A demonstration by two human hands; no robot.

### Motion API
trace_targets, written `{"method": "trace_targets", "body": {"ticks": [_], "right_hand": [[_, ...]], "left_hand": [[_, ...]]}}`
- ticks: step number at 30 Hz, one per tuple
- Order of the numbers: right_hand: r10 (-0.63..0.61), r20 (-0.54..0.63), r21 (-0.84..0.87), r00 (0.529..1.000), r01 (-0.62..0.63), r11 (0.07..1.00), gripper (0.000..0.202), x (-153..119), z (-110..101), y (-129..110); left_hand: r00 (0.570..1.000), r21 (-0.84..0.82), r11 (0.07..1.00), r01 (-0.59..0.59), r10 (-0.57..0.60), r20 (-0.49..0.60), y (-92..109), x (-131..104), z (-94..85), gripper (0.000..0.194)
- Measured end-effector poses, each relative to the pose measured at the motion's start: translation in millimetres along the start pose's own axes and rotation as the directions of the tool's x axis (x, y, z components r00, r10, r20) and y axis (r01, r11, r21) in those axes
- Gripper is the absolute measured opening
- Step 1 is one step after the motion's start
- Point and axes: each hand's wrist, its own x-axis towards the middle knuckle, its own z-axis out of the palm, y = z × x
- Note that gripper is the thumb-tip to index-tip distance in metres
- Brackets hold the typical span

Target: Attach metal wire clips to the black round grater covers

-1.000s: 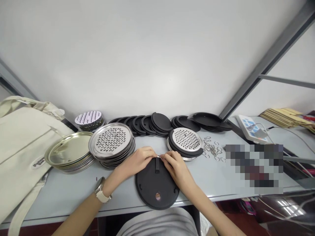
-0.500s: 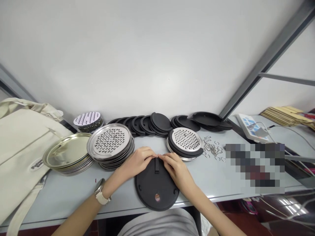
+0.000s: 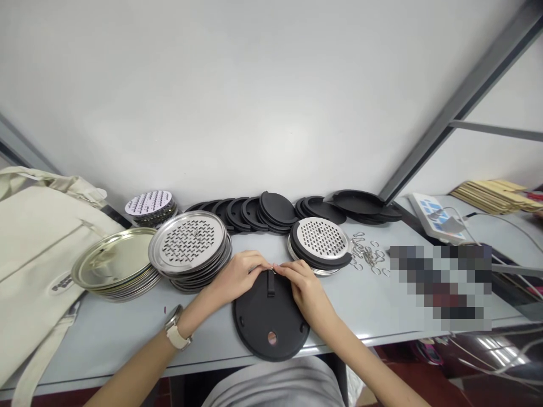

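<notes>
A round black disc (image 3: 271, 316) lies at the table's front edge, with a short strap (image 3: 271, 284) near its top and a hole near its bottom. My left hand (image 3: 244, 274) is closed, its fingertips pinching a small metal piece at the strap's upper end. From the other side my right hand (image 3: 302, 285) pinches at the same spot, fingertips touching those of the left. The metal piece is mostly hidden by the fingers. Several metal rings and hooks (image 3: 369, 255) lie loose to the right.
Perforated metal plates (image 3: 190, 243) and gold-rimmed trays (image 3: 114, 260) are stacked left, beside a cream bag (image 3: 38, 243). Black discs (image 3: 278, 210) line the wall. A perforated plate in a black holder (image 3: 322, 238) stands right of centre, a power strip (image 3: 436, 217) farther right.
The view has shifted very slightly. Both hands remain at the top of the disc, with almost no movement of the fingers.
</notes>
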Motion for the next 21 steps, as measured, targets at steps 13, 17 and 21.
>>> {"method": "trace_targets", "body": {"ticks": [13, 17, 21], "right_hand": [[0.007, 0.004, 0.0, 1.0, -0.007, 1.0, 0.04, 1.2, 0.0, -2.4], [0.033, 0.005, 0.041, 0.999, -0.033, 0.999, 0.041, 1.5, -0.3, -2.8], [0.035, -0.003, 0.057, 0.999, -0.035, 0.998, 0.039, 3.0, -0.2, -2.0]], "left_hand": [[0.998, -0.018, 0.999, 0.027, -0.028, -0.063, -0.9, 0.2, 5.6, 0.02], [0.997, -0.034, 0.999, 0.028, -0.031, -0.071, -0.7, -0.4, 7.0, 0.019], [0.996, -0.045, 0.998, 0.036, -0.039, -0.08, 0.4, -0.4, 7.8, 0.019]]}}
